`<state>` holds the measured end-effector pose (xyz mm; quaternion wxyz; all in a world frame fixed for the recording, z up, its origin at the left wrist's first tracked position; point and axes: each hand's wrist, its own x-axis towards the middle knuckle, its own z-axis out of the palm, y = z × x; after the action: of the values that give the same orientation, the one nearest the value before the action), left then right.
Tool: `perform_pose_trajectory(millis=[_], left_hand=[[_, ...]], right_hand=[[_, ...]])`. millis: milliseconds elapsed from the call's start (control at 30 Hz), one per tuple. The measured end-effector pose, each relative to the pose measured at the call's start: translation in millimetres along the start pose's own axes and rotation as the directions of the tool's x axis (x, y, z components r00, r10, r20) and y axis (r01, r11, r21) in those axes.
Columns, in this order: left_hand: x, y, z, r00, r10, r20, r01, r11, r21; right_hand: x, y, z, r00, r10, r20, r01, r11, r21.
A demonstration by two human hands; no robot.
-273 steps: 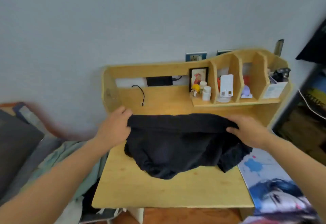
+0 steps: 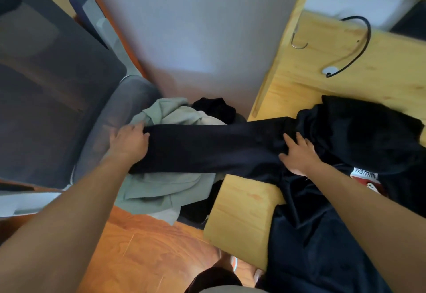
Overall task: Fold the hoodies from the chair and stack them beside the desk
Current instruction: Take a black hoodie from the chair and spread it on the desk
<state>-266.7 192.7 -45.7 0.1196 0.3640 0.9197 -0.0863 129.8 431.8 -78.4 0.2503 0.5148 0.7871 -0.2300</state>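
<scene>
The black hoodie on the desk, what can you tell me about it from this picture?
The black hoodie is dark, soft-looking cloth, rumpled rather than folded. Most of it lies bunched on the wooden desk, part hanging over the near edge. One sleeve is stretched sideways past the desk's edge, above the green garment on the chair. The left hand grips the sleeve's end; the right hand presses flat where sleeve meets body. A red-and-white print shows near the right wrist.

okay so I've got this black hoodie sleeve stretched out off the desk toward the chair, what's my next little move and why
Probably fold the sleeve back across the black hoodie on the desk. Your left hand holds the cuff end out over the green garment on the chair, while your right hand lies flat near the shoulder, ready to act as the hinge.
</scene>
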Motion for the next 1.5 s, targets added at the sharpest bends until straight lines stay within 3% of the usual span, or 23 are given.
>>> perform_pose_trajectory(millis=[33,133,267,333,400,467,567,633,667,767,833,933,1033,1100,1200,1267,1400,1500], left_hand=[[0.7,-2.7,-7.5,0.999,-0.01,0.036,0.007,0.996,0.084],[3.9,-18.9,-22.8,0.994,0.078,-0.082,-0.055,0.966,0.254],[25.9,-38.2,-57.1,0.93,-0.104,-0.352,0.178,0.967,0.185],[37.0,-17.8,-64.0,0.893,-0.131,-0.43,0.209,0.968,0.141],[24.5,32.1,-53.1,0.91,0.018,-0.414,0.047,0.988,0.147],[-13.6,98.5,-20.8,0.886,0.338,-0.317,-0.304,0.94,0.152],[-100.9,189.6,30.6,0.667,0.725,-0.17,-0.737,0.676,-0.008],[-147.3,231.7,53.5,0.554,0.829,-0.081,-0.833,0.551,-0.061],[-160.1,246.5,61.6,0.541,0.84,-0.037,-0.84,0.538,-0.067],[-164.5,275.5,64.9,0.626,0.78,-0.002,-0.78,0.625,-0.036],[-156.3,296.9,57.5,0.67,0.74,-0.061,-0.742,0.67,-0.017],[-141.7,329.8,53.2,0.717,0.696,0.049,-0.689,0.717,-0.105],[-130.3,345.8,70.6,0.772,0.584,0.249,-0.578,0.809,-0.107],[-120.7,349.3,79.0,0.793,0.559,0.243,-0.565,0.824,-0.052],[-94.8,366.9,76.9,0.802,0.564,0.195,-0.575,0.818,-0.002],[-68.3,384.4,70.5,0.795,0.575,0.193,-0.591,0.806,0.03],[-44.9,410.8,49.2,0.81,0.534,0.242,-0.576,0.803,0.153],[-103.2,404.3,50.3,0.841,0.54,0.013,-0.536,0.831,0.146]], right_hand=[[1.2,1.4,3.1,1.0,0.007,0.023,-0.006,1.0,-0.007],[4.6,4.5,5.7,1.0,-0.022,0.018,0.022,0.999,-0.027],[21.4,8.4,-10.7,1.0,0.015,0.011,-0.015,1.0,-0.01],[39.0,15.6,-21.8,0.998,0.054,0.014,-0.054,0.999,0.008],[56.0,27.9,-29.6,0.997,0.079,0.011,-0.079,0.997,0.009],[66.5,43.5,-38.8,0.99,0.142,0.012,-0.143,0.99,0.013],[62.2,67.1,-46.5,0.957,0.289,0.002,-0.289,0.957,0.036],[45.2,74.8,-45.9,0.962,0.272,-0.028,-0.268,0.958,0.1],[30.3,77.1,-41.9,0.979,0.187,-0.08,-0.175,0.974,0.141],[-42.8,83.3,-18.9,0.939,-0.159,-0.305,0.219,0.961,0.171],[-93.9,102.8,4.6,0.888,-0.218,-0.404,0.294,0.946,0.136],[-139.4,163.2,36.3,0.895,-0.11,-0.432,0.144,0.989,0.045],[-152.1,229.9,50.2,0.934,0.217,-0.283,-0.22,0.975,0.021],[-152.7,265.5,63.2,0.922,0.357,-0.15,-0.344,0.933,0.107],[-150.9,302.3,96.5,0.944,0.33,-0.004,-0.324,0.928,0.185],[-148.8,311.8,109.0,0.946,0.325,0.011,-0.315,0.909,0.271],[-141.2,316.9,96.3,0.944,0.326,-0.049,-0.291,0.894,0.342],[-147.6,328.8,73.9,0.834,0.488,-0.258,-0.264,0.764,0.589]])
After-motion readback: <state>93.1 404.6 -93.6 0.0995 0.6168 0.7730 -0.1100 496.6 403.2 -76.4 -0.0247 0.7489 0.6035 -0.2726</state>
